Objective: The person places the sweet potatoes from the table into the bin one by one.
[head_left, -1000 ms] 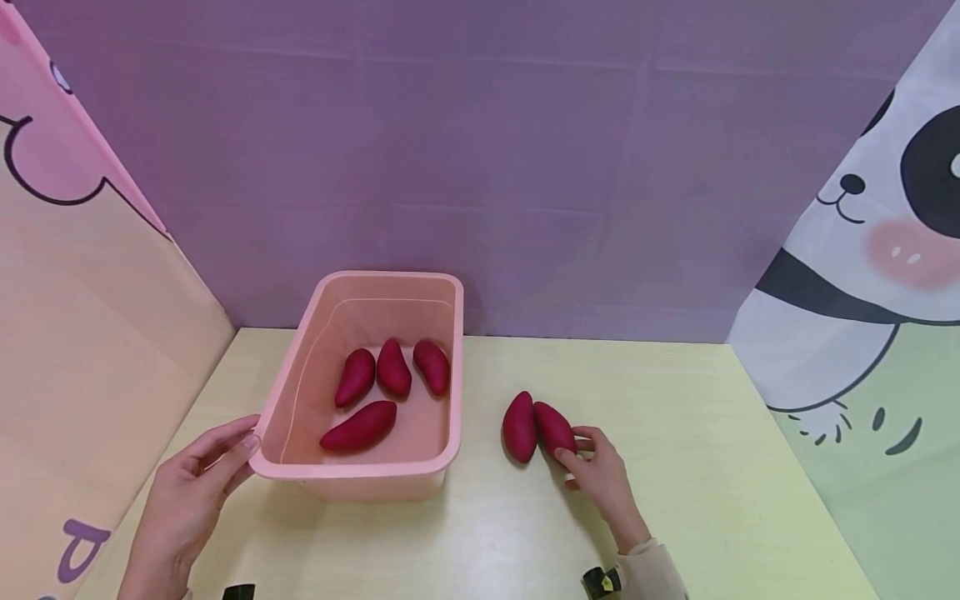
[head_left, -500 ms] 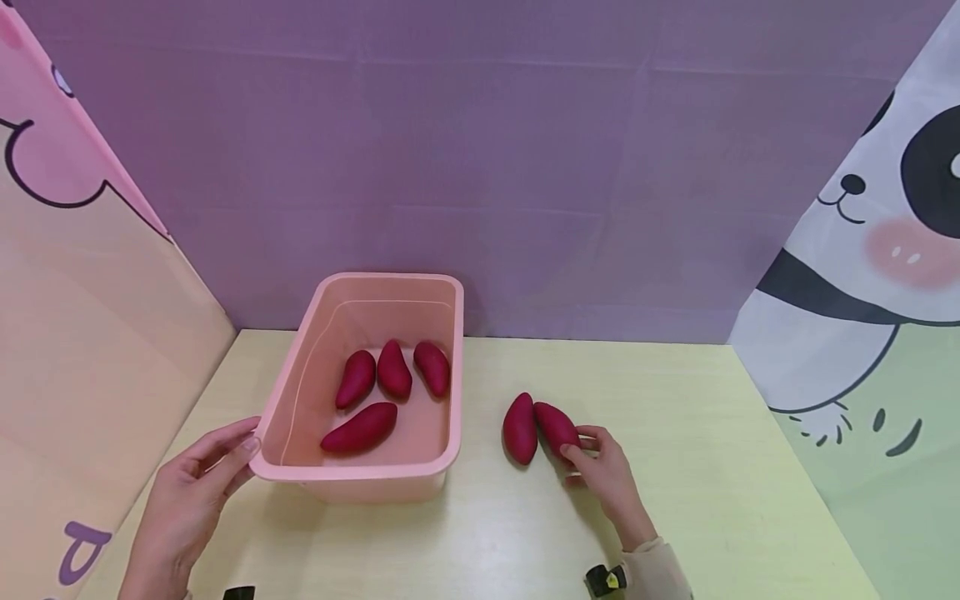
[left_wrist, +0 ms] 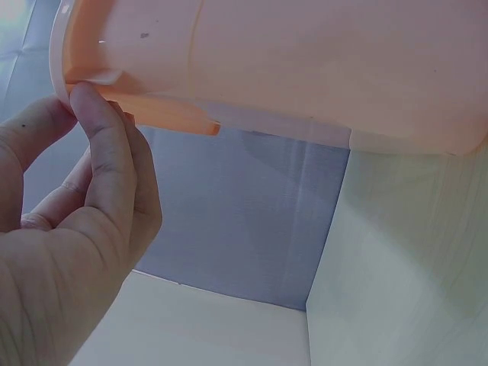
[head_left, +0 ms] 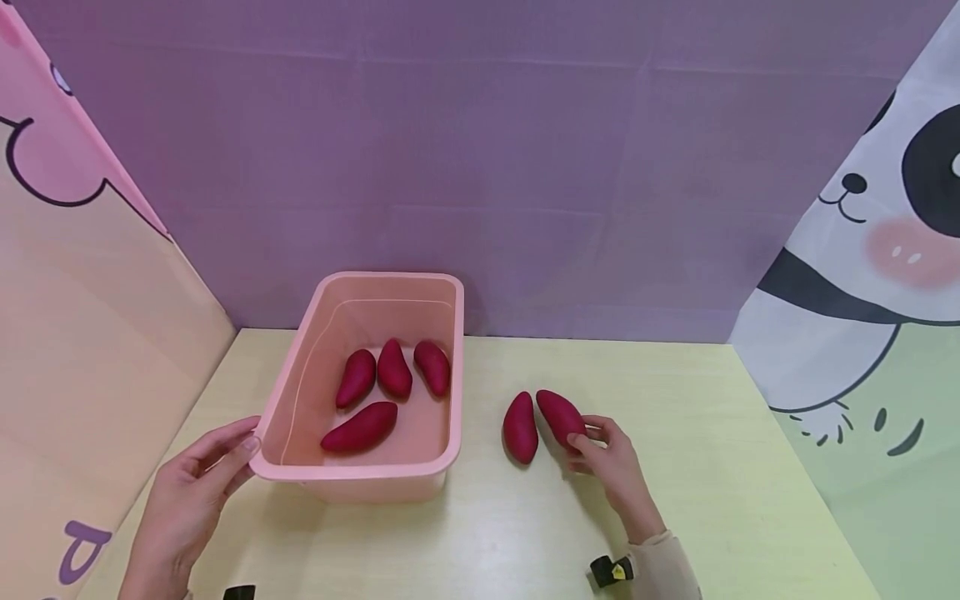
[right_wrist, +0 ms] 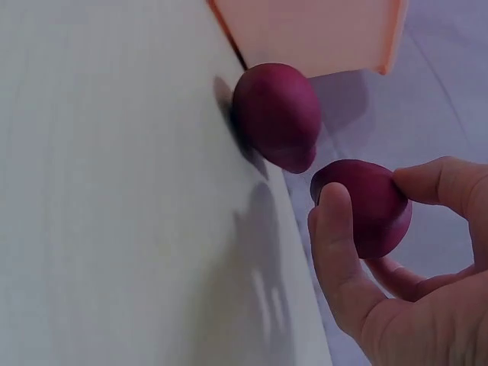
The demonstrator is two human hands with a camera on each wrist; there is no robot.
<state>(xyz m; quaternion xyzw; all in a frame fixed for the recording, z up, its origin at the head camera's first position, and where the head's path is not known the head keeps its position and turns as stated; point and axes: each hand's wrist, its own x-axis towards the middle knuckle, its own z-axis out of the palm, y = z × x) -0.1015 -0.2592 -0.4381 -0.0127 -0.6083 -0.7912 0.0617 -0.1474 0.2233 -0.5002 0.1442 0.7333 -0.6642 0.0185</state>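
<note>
A pink plastic bin stands at the left of the table, and my left hand pinches its near left rim between thumb and fingers. In the left wrist view that hand grips the lip of the bin from outside. Several dark red sweet potatoes lie inside, the longest sweet potato nearest me. Right of the bin, my right hand pinches another sweet potato by its near end. The right wrist view shows this sweet potato raised off the table. One more sweet potato lies just left of it.
The pale wooden table meets a purple cloth backdrop right behind the bin. Printed cloth panels rise on both sides, with a panda at the right. A small black device sits by the right sleeve.
My right hand has moved slightly right and up with its sweet potato, opening a gap from the one beside it. The left hand and the bin have stayed put.
</note>
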